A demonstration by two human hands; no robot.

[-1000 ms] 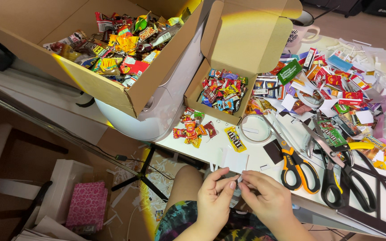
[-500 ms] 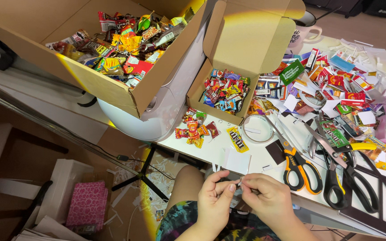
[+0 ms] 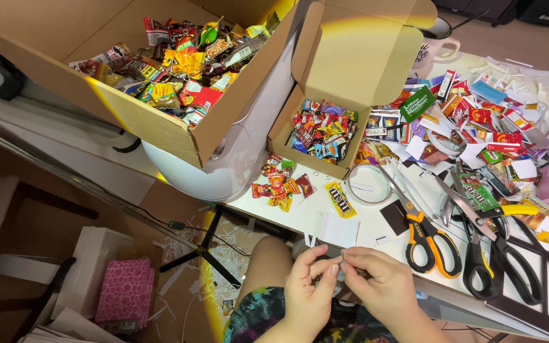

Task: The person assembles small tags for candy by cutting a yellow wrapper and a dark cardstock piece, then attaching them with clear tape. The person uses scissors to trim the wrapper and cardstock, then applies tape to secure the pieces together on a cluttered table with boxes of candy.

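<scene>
Still pressed together, left hand (image 3: 309,289) and right hand (image 3: 376,286) pinch what seems a tiny strip (image 3: 341,259).

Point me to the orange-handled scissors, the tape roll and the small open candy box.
orange-handled scissors (image 3: 432,240), head view, on the handle loops.
tape roll (image 3: 352,190), head view, on its clear left rim.
small open candy box (image 3: 357,54), head view, on the raised lid.

Left hand (image 3: 307,287) and right hand (image 3: 376,284) meet fingertip to fingertip, fingers pinched.

Two cardboard boxes: large box (image 3: 160,130), small box (image 3: 351,63). Two scissors: orange-handled (image 3: 428,235), black-handled (image 3: 497,254). One mug (image 3: 438,43).
</scene>
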